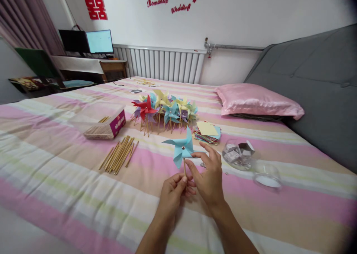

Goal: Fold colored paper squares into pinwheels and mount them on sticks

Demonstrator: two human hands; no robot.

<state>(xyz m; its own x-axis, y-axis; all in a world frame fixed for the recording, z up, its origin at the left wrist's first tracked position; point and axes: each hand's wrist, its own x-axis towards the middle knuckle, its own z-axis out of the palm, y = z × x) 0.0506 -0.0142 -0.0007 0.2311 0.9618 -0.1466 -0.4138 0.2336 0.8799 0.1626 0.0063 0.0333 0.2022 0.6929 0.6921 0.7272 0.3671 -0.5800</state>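
A light blue paper pinwheel on a thin wooden stick stands upright above the striped bedspread. My left hand pinches the bottom of its stick between thumb and fingers. My right hand is just to the right, its fingertips touching the edge of a blue blade and its thumb near the stick. A cluster of finished pinwheels in red, blue, yellow and purple lies farther back on the bed.
A bundle of wooden sticks lies left of my hands, beside a clear plastic box. Cut coloured paper squares sit behind. A clear jar and its lid lie right. A pink pillow rests against the grey headboard.
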